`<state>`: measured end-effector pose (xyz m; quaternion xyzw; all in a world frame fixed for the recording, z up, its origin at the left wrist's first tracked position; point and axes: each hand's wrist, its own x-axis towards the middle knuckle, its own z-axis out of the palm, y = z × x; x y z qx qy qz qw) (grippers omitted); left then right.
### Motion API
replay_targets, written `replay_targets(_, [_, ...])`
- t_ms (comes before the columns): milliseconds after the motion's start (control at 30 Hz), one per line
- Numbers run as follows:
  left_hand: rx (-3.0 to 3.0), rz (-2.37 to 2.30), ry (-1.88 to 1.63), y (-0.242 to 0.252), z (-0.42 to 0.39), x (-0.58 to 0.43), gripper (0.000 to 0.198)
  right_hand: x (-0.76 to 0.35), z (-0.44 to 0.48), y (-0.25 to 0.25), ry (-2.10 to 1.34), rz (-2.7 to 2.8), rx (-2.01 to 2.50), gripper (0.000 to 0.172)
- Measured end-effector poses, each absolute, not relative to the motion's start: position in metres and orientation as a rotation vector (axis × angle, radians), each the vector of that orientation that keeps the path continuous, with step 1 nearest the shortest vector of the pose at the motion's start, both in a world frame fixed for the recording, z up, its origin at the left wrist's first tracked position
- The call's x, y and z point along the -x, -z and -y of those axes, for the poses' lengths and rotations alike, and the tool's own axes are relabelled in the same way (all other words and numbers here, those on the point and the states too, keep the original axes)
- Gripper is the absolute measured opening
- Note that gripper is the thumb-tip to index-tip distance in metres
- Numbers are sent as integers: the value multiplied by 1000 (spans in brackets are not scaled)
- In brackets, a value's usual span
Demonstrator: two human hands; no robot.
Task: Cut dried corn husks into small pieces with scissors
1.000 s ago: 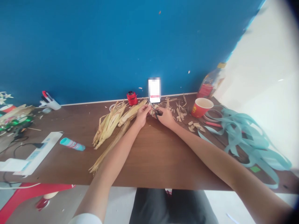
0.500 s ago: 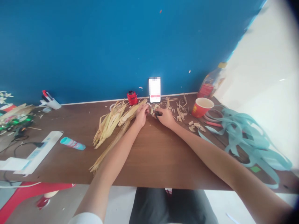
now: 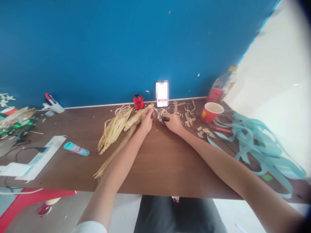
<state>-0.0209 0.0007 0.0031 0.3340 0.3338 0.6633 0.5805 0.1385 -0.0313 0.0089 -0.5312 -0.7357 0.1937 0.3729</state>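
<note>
Scissors with black handles [image 3: 165, 119] are held in my right hand [image 3: 174, 123], their blades pointing left toward my other hand. My left hand [image 3: 147, 119] has its fingers pinched together near the blade tips; what lies between them is too small to make out. Dry corn husks [image 3: 114, 127] are spread on the brown table to the left of my left hand, one bundle reaching up to it. Small cut husk scraps [image 3: 189, 118] are scattered behind and to the right of the scissors.
A lit phone [image 3: 162, 94] leans on the blue wall beside a red roll [image 3: 138, 102]. At right are a red paper cup [image 3: 209, 115], a bottle [image 3: 218, 89] and teal ribbon [image 3: 262, 142]. A power strip [image 3: 41, 158] and blue tube [image 3: 76, 149] lie left.
The view has shifted slightly, moving the scene a little to the right. The scissor blades look closer together than before. Both hands stay in nearly the same place.
</note>
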Motion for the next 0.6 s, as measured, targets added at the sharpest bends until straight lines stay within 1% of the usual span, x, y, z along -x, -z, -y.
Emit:
replay_targets(267, [-771, -774, -1524, -4, -1, 20, 23, -139, 31, -8, -519, 1823, 1333, 18])
replay_targets(433, [-791, -791, -1503, -6, 1, 18, 25, -138, 30, -9, -585, 1748, 1326, 24])
replay_targets(600, [-827, -788, -1483, -8, 4, 16, 24, -137, 32, -13, -560, 1802, 1360, 21])
